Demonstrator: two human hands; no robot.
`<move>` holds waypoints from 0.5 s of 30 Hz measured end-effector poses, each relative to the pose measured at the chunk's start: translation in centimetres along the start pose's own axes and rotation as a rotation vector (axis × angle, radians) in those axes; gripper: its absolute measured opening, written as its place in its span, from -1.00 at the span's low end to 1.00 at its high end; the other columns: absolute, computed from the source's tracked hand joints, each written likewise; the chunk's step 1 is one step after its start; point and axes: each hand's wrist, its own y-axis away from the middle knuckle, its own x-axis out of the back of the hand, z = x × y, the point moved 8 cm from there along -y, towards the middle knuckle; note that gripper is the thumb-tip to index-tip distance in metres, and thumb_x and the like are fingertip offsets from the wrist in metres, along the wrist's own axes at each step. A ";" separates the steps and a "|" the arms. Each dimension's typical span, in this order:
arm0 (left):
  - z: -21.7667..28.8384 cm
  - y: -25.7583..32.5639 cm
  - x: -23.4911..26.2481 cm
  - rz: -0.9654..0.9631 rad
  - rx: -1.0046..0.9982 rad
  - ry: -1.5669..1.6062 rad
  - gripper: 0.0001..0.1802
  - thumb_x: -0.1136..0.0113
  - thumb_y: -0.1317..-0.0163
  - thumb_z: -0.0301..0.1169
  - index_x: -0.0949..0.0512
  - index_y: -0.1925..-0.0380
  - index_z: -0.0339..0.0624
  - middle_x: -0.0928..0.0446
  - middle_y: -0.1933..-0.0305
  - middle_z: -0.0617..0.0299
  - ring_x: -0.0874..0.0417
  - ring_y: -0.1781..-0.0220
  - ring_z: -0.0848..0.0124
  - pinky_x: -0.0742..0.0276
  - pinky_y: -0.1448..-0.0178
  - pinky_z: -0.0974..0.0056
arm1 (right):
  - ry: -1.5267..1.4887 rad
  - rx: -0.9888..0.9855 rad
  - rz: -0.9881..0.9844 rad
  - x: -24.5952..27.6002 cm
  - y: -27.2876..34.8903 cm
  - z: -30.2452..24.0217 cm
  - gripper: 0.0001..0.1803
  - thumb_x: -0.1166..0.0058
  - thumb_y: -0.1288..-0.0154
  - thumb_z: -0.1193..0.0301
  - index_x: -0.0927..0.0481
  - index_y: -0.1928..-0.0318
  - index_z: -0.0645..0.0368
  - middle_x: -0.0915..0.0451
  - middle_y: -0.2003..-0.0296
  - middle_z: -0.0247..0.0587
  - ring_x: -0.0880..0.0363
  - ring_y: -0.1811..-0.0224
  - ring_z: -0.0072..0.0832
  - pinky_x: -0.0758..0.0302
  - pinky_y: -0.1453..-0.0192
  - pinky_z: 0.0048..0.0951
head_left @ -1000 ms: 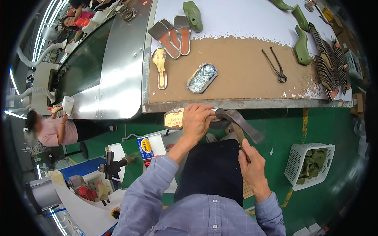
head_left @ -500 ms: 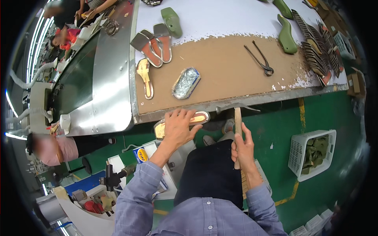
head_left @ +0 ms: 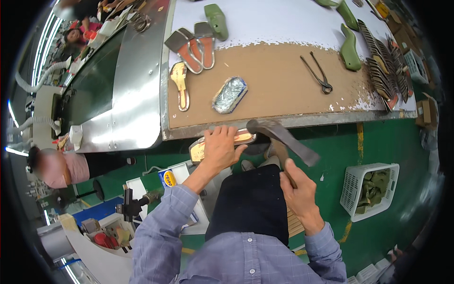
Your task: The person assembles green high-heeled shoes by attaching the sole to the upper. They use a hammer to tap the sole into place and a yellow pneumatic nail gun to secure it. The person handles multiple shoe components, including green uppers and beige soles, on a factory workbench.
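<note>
My left hand (head_left: 220,150) lies over a shoe sole (head_left: 197,150) at the table's front edge, fingers wrapped across its middle. The sole's face is yellow and brown with a pale rim; its underside is hidden. My right hand (head_left: 301,191) grips the wooden handle of a hammer (head_left: 281,136). Its dark metal head is slightly blurred, with the round face close to the sole's right end; I cannot tell whether they touch. On the table, a similar yellow sole (head_left: 183,97) lies left of a plastic-wrapped block (head_left: 230,95).
Several orange-and-grey soles (head_left: 191,59), green shoe lasts (head_left: 350,52) and pincers (head_left: 324,85) lie on the table (head_left: 279,94). A pile of dark strips (head_left: 380,71) is at its right. A white crate (head_left: 350,201) of green pieces stands on the floor. Other people are at the left.
The hammer has swung, its head turning and coming nearer the sole's right end. My right hand has turned with it. My left hand stays on the sole; the whole view has shifted slightly.
</note>
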 end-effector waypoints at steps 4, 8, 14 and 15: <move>-0.1 0.0 0.1 0.021 -0.010 -0.005 -0.40 -0.46 -0.09 0.05 -0.54 0.02 -0.12 -0.58 0.14 0.14 -0.57 0.02 0.18 -0.32 -0.03 0.01 | -0.072 0.073 0.041 0.8 0.8 -1.1 -0.58 -0.25 -0.34 0.69 -0.62 -0.20 0.25 -0.57 0.44 -0.20 -0.47 0.49 -0.67 -0.47 0.40 -0.52; 0.2 -0.3 0.1 0.005 -0.004 -0.022 -0.40 -0.45 -0.11 0.06 -0.54 0.04 -0.12 -0.57 0.15 0.14 -0.56 0.02 0.19 -0.32 -0.02 0.01 | 0.078 -0.052 -0.090 -3.7 0.2 3.1 -0.59 -0.34 -0.27 0.64 -0.69 -0.13 0.17 -0.66 0.34 0.02 -0.67 0.41 -0.14 -0.58 0.35 -0.22; -0.2 0.4 0.0 -0.004 0.025 -0.008 -0.39 -0.46 -0.11 0.04 -0.55 0.00 -0.13 -0.58 0.12 0.14 -0.58 0.02 0.17 -0.32 -0.02 0.00 | -0.125 -0.167 0.059 1.2 1.7 1.0 -0.67 -0.21 -0.42 0.60 -0.61 -0.15 0.45 -0.67 0.26 -0.22 -0.63 0.31 -0.46 -0.59 0.22 -0.44; -0.2 0.4 -0.1 -0.004 0.029 -0.001 -0.39 -0.46 -0.11 0.05 -0.55 0.00 -0.13 -0.58 0.13 0.14 -0.58 0.02 0.17 -0.32 -0.02 0.00 | -0.193 -0.174 0.046 1.5 2.5 0.8 -0.70 -0.20 -0.42 0.61 -0.61 -0.12 0.46 -0.65 0.27 -0.20 -0.62 0.31 -0.46 -0.57 0.23 -0.46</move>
